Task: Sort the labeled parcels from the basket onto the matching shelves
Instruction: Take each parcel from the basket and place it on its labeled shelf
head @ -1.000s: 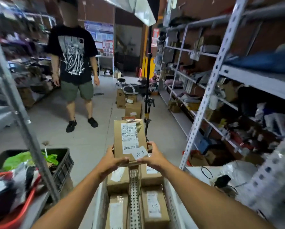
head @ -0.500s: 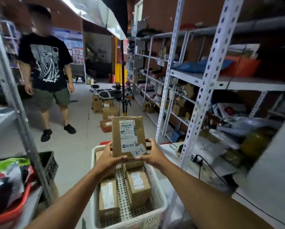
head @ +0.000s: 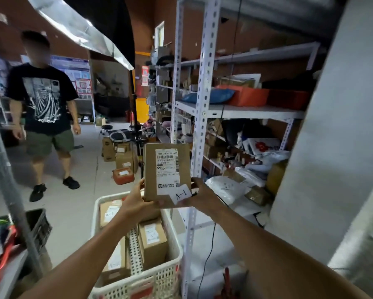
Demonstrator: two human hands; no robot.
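Both hands hold a brown cardboard parcel upright above the far end of a white plastic basket. The left hand grips its lower left edge, thumb curled over the front; the right hand grips the lower right corner, fingers wrapped behind it. A white slip marked A-1 sits at the parcel's lower right, below a shipping label. More labeled boxes lie in the basket. A grey metal shelf rack stands just right of the parcel. A person in a black T-shirt stands far left in the aisle.
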